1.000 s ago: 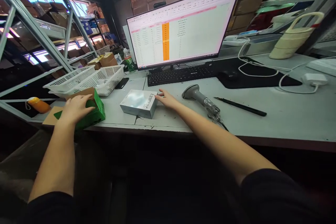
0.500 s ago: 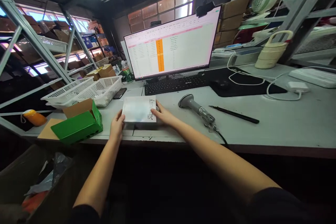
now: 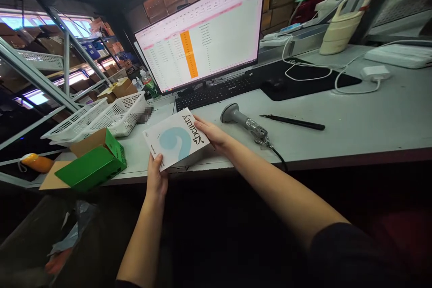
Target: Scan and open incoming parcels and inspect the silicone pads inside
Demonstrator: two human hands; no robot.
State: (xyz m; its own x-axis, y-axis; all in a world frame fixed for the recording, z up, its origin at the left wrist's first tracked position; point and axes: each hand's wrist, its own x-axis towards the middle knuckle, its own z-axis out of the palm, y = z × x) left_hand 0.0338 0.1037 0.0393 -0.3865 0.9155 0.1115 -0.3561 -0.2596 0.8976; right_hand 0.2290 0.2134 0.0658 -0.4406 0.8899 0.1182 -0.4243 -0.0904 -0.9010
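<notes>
Between my two hands is a white box (image 3: 177, 139) with a pale blue curl and dark lettering reading "Sbeauty". Its printed face is turned up toward me, and the box is tilted above the front edge of the desk (image 3: 354, 126). My left hand (image 3: 157, 175) grips its lower left corner, thumb on the face. My right hand (image 3: 211, 132) holds the right side, with the fingers partly hidden behind the box. Right of that hand lies a grey barcode scanner (image 3: 241, 121), its handle wrapped in clear plastic. Beyond it rests a black pen-like cutter (image 3: 293, 122).
An open green carton (image 3: 91, 168) and white perforated baskets (image 3: 124, 112) stand at left, near an orange bottle (image 3: 36, 162). Behind are a monitor (image 3: 229, 27), a keyboard (image 3: 216, 92) and a mouse pad (image 3: 310, 83). A bin (image 3: 30, 238) with plastic scraps sits below left.
The box has come nearer and turned, so its lettering now runs diagonally and the blue curl shows clearly. Both hands stay on it. The camera view has tipped downward.
</notes>
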